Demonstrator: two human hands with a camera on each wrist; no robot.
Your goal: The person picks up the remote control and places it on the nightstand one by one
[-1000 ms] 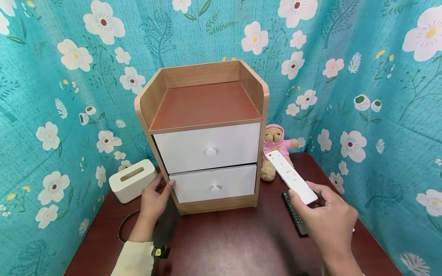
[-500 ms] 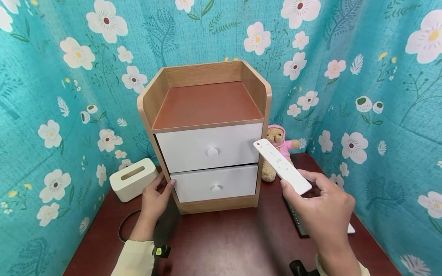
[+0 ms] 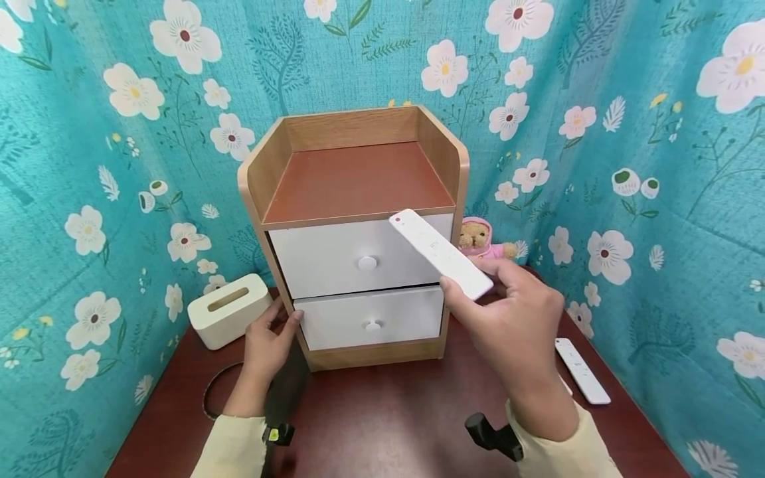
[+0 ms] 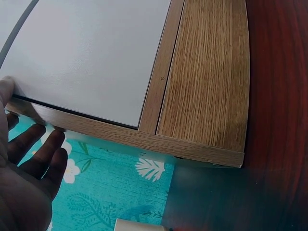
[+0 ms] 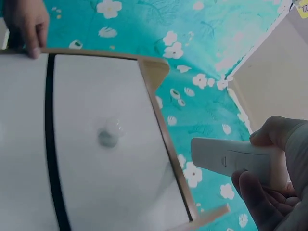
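A wooden cabinet [image 3: 358, 182] with two white drawers stands mid-table. My left hand [image 3: 269, 348] holds its lower left edge, thumb over the front and fingers against the outer side; the left wrist view has these fingers [image 4: 41, 156] at the side panel. In my right hand [image 3: 516, 315] is a white remote control [image 3: 442, 255], pinched by its near end with the buttons facing up. It hovers before the right part of the upper drawer [image 3: 311, 262]. The right wrist view gives the remote's plain underside [image 5: 216, 156]. The lower drawer [image 3: 340, 325] is pushed in.
A cream tissue box [image 3: 230, 312] stands left of the cabinet, near a dark cable loop [image 3: 209, 392]. Behind the right hand sits a teddy bear [image 3: 476, 236] in pink. Another white remote [image 3: 582, 372] lies on the table's right side. A floral curtain [image 3: 597, 199] surrounds the table.
My right hand has carried the white remote left and upward, from beside the cabinet to before the upper drawer. The dark remote on the table is now hidden. My left hand stays put.
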